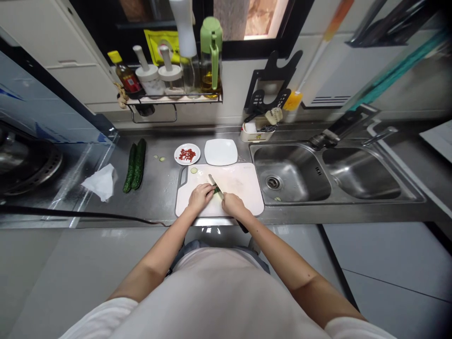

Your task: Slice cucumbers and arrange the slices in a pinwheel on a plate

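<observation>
On the white cutting board (243, 183) lies a small dark green cucumber piece (216, 189), mostly hidden by the fingers and blade. My left hand (201, 196) presses its closed fingers on that piece. My right hand (233, 205) is wrapped round a knife (215, 182), whose blade points up and left over the cucumber, beside my left fingertips. A pale round slice (194, 170) rests near the board's upper left corner. Behind the board stand a small plate of chopped red pieces (187, 155) and a white square plate (221, 152).
Two whole cucumbers (135, 165) and a crumpled white tissue (101, 182) lie on the steel counter at left. A double sink (293, 172) is at right. Above the counter, a rack (169, 99) holds bottles and jars. Scraps lie near the cucumbers.
</observation>
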Demonstrator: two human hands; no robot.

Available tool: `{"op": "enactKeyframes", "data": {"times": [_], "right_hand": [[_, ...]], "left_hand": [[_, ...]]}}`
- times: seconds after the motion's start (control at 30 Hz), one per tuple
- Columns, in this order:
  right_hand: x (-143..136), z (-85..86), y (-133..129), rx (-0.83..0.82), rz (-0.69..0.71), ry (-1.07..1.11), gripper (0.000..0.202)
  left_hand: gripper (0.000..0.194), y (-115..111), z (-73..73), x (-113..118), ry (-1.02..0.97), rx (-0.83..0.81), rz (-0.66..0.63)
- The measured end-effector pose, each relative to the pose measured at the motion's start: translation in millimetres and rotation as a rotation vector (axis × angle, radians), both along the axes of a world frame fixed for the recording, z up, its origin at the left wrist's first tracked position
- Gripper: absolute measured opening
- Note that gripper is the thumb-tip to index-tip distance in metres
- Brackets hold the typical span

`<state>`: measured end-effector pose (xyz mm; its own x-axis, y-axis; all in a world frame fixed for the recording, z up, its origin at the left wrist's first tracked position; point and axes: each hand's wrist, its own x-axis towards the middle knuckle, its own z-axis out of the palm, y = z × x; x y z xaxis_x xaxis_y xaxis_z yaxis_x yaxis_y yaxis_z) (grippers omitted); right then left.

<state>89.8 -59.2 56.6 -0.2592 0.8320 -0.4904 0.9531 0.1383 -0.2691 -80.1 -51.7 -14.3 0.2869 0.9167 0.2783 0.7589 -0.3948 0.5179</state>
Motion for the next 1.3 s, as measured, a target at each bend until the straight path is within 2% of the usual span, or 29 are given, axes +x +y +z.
{"op": "enactKeyframes", "data": {"times": [0.2, 0.53, 0.83, 1.3], "right_hand": [[8.1, 0.1, -13.0, -0.02, 0.001, -0.024, 0.031], [-7.6, 3.8, 2.0, -0.019, -0.006, -0.025, 0.035], [-0.3, 0.6, -8.4, -0.042, -0.007, -0.04, 0.033], [-5.7, -6.3, -0.7, -0.025, -0.007, -0.009, 0.035]], "left_hand": [[0.019, 0.2, -1.5, -1.0, -0.004, -0.007, 0.004], [0.019, -0.3, 1.8, 0.4, -0.017, -0.003, 0.011], [0.019, 0.4, -0.2, -0.3, -0.009, -0.018, 0.013], [0.018, 0.5, -0.3, 0.4, -0.019, -0.017, 0.018]]}}
